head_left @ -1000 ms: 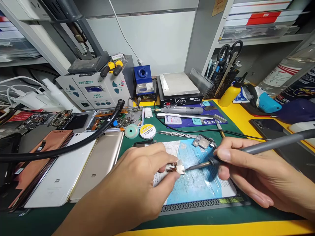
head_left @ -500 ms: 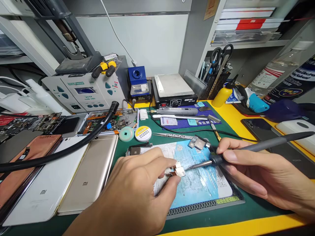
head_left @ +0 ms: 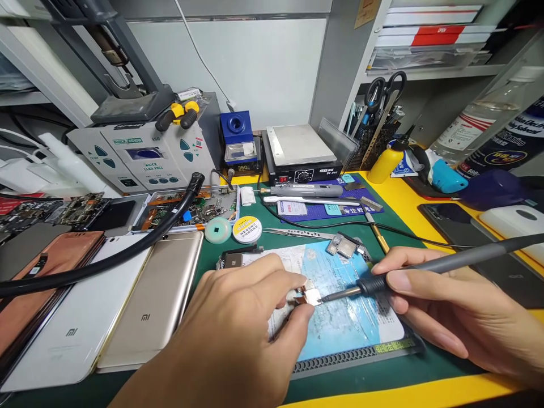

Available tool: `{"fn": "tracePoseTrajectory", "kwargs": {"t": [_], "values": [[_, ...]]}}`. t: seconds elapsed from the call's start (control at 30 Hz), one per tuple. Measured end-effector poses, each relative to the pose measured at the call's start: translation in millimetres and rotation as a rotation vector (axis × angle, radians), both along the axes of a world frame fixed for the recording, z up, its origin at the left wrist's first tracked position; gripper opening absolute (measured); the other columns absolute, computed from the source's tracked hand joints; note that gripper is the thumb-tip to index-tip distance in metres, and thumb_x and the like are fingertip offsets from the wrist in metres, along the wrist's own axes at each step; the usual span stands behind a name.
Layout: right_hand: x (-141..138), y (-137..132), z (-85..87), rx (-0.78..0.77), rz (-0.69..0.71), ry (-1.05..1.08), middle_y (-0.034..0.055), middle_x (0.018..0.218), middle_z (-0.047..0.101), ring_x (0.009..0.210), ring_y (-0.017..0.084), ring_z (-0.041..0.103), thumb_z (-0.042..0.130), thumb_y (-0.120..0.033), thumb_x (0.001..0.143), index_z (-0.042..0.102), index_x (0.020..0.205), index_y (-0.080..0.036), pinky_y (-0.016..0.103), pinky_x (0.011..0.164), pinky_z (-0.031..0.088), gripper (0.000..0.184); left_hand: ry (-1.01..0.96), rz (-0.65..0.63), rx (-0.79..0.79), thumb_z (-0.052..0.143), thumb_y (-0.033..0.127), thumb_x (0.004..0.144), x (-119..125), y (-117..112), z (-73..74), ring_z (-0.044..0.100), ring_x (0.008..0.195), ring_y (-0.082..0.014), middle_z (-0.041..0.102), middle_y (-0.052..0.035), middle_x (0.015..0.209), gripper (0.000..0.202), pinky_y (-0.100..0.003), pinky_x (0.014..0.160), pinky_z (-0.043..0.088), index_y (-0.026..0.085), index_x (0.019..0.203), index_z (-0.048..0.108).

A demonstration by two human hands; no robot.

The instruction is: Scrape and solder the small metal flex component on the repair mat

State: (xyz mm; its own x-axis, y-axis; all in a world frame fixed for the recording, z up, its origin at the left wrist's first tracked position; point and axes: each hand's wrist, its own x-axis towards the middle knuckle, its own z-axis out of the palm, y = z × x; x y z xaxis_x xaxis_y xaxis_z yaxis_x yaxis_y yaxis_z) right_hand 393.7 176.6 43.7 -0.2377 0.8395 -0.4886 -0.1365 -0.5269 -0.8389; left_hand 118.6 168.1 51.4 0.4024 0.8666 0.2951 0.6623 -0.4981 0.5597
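Note:
My left hand (head_left: 238, 328) pinches a small metal part (head_left: 309, 296) between thumb and forefinger, low over the blue work mat (head_left: 348, 317). In my right hand (head_left: 450, 311) I grip a grey soldering iron (head_left: 442, 265) like a pen. Its tip touches the right edge of the small metal part. Another small metal part (head_left: 345, 246) lies at the mat's far edge. A small circuit board (head_left: 233, 260) sits just beyond my left hand.
Phone back covers (head_left: 127, 306) lie at the left under a black hose (head_left: 106, 258). A rework station (head_left: 140, 158), a hot plate (head_left: 301, 148), a parts tray (head_left: 191, 208), a solder tin (head_left: 247, 229) and tweezers (head_left: 297, 233) stand behind. A dark phone (head_left: 463, 224) and bottles (head_left: 480, 130) are at the right.
The view has shifted slightly. My right hand and the iron have dropped a little lower; the tip stays at the small metal part held by my left hand.

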Motion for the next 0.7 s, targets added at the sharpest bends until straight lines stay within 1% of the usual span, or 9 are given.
{"fn": "tracePoseTrajectory", "kwargs": {"t": [0.07,0.2,0.33,0.4,0.47,0.53,0.6,0.7], "values": [[0.2,-0.6,0.9,0.001,0.009,-0.008,0.0026,0.056,0.067,0.029,0.003,0.044,0.091,-0.044,0.076,0.078,0.087,-0.018,0.014,0.035,0.021,0.031,0.016,0.000,-0.009,0.067,0.022,0.089,-0.9,-0.8,-0.8,0.068,0.072,-0.0166,0.073,0.0066,0.083,0.016,-0.031,0.066,0.052,0.032,0.100,0.074],[-1.6,-0.1,3.4,-0.010,0.019,0.038,0.0042,0.065,0.072,0.030,0.003,0.046,0.089,-0.039,0.079,0.075,0.084,-0.017,0.012,0.033,0.024,0.027,0.025,0.001,-0.020,0.068,0.024,0.091,-0.8,-0.3,-1.3,0.069,0.076,-0.0162,0.073,0.0066,0.086,0.016,-0.031,0.071,0.053,0.033,0.103,0.074],[-3.2,0.2,4.6,-0.020,0.034,0.082,0.0030,0.067,0.073,0.031,0.003,0.049,0.087,-0.036,0.082,0.070,0.079,-0.017,0.011,0.033,0.030,0.025,0.027,0.006,-0.034,0.068,0.022,0.091,0.6,0.8,-0.4,0.070,0.077,-0.0162,0.074,0.0063,0.087,0.019,-0.031,0.071,0.053,0.033,0.104,0.074],[-3.2,-0.3,4.8,-0.024,0.027,0.076,0.0029,0.069,0.073,0.031,0.003,0.050,0.087,-0.035,0.082,0.071,0.077,-0.016,0.011,0.034,0.032,0.025,0.026,0.005,-0.039,0.068,0.021,0.090,0.3,0.8,-0.4,0.070,0.077,-0.0162,0.074,0.0061,0.087,0.019,-0.031,0.070,0.052,0.033,0.104,0.075],[-2.8,-0.8,5.1,-0.047,0.015,0.065,0.0017,0.063,0.071,0.030,0.003,0.049,0.089,-0.035,0.080,0.072,0.076,-0.016,0.011,0.033,0.034,0.025,0.027,0.000,-0.044,0.069,0.022,0.090,-0.6,0.4,-0.6,0.070,0.077,-0.0162,0.075,0.0058,0.087,0.018,-0.031,0.070,0.052,0.032,0.104,0.075],[-2.9,-0.6,5.9,-0.078,0.012,0.063,-0.0008,0.050,0.063,0.028,0.004,0.047,0.089,-0.037,0.080,0.073,0.075,-0.016,0.011,0.033,0.035,0.027,0.030,-0.001,-0.045,0.069,0.023,0.090,-1.2,-0.2,-0.9,0.070,0.076,-0.0158,0.075,0.0059,0.088,0.017,-0.031,0.070,0.052,0.032,0.104,0.075],[-4.0,1.0,7.2,-0.102,0.012,0.073,-0.0018,0.044,0.058,0.027,0.004,0.046,0.089,-0.037,0.078,0.073,0.072,-0.016,0.010,0.033,0.036,0.027,0.033,0.017,-0.042,0.070,0.023,0.090,-1.0,-0.7,-0.8,0.069,0.075,-0.0152,0.074,0.0064,0.087,0.017,-0.030,0.069,0.052,0.033,0.103,0.075],[-7.0,4.5,9.1,-0.118,-0.010,0.078,0.0016,0.056,0.068,0.028,0.004,0.049,0.092,-0.033,0.072,0.071,0.068,-0.016,0.011,0.032,0.038,0.027,0.035,0.043,-0.029,0.071,0.022,0.089,0.9,-0.8,-0.4,0.068,0.072,-0.0142,0.074,0.0079,0.084,0.018,-0.030,0.068,0.052,0.034,0.101,0.075]]}}
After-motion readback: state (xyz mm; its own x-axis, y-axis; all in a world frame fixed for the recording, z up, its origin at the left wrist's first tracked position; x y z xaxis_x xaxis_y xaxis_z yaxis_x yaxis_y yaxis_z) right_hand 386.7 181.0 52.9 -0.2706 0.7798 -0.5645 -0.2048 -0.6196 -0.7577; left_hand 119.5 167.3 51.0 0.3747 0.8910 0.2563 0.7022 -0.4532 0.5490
